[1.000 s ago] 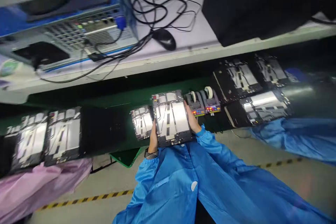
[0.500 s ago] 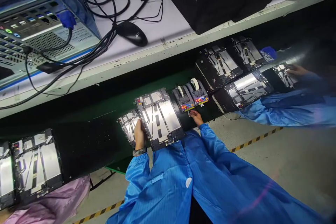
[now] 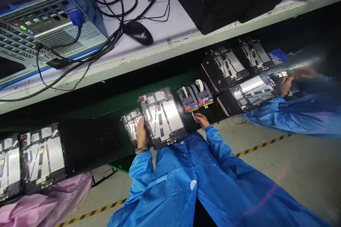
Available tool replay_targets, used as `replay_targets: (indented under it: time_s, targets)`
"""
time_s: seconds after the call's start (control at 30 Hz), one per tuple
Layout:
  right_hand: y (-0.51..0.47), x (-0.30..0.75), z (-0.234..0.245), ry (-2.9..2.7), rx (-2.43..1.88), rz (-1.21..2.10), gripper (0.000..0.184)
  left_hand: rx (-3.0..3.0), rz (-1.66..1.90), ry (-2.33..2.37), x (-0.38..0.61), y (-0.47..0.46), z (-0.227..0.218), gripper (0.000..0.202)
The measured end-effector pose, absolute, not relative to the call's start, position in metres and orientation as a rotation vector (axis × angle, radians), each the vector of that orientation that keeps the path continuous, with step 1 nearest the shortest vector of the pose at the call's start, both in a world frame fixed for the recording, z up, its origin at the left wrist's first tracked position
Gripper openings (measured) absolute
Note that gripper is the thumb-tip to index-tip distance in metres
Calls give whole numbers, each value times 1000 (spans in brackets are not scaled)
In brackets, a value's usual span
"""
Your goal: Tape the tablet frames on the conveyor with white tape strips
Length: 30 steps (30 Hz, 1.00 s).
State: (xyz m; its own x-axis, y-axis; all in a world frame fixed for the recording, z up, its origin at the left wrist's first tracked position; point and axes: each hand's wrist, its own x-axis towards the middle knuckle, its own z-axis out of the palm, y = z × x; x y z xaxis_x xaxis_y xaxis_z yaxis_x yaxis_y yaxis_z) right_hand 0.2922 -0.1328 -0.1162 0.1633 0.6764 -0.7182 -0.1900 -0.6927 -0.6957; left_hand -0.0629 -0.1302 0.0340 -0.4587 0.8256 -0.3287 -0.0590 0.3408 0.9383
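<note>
My left hand [image 3: 142, 133] grips the left edge of an opened tablet [image 3: 162, 117], whose silver batteries, dark strips and circuit parts face up. Some of its fingers are hidden along that edge. Behind this hand lies a second opened tablet [image 3: 131, 125], partly covered. My right hand [image 3: 203, 121] is closed in a pinch on a short pale strip of tape [image 3: 193, 116] at the front of the left tape dispenser [image 3: 188, 100]. Beside it stands another tape dispenser [image 3: 202, 94] with a white roll and a lit red display.
More opened tablets [image 3: 42, 156] lie at the left by a pink sleeve [image 3: 53, 195]. Others [image 3: 226, 65] sit at the right, near a co-worker's hands [image 3: 287, 84] and blue sleeves. Above, a white shelf [image 3: 128, 60] carries a computer [image 3: 50, 32], cables and a mouse [image 3: 138, 33].
My right hand has shifted slightly right and down, and more of the tape strip shows. A co-worker's second hand has come into view over the tablet at right. My left hand stays on the tablet.
</note>
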Motion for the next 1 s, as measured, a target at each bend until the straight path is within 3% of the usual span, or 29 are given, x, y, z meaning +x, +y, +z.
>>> replay_targets:
  time_s: [0.33, 0.53, 0.63, 0.73, 0.83, 1.0]
  targets:
    - [-145, 307, -78, -681, -1790, 1619, 60, 564, 1329, 1656, -73, -140, 17, 38]
    - [-81, 309, 59, -1395, -1415, 1817, 44, 761, 1353, 1670, -81, -132, 43, 36]
    - [-27, 257, 138, -1774, -1245, 1913, 37, 854, 1359, 1665, -81, -120, 67, 38]
    - [12, 187, 183, -2121, -1171, 1920, 22, 918, 1372, 1636, -79, -109, 88, 40]
    - [29, 136, 192, -2318, -1275, 1810, 11, 938, 1392, 1579, -76, -102, 99, 40]
    - [33, 117, 186, -2427, -1394, 1716, 12, 939, 1395, 1537, -73, -100, 96, 38]
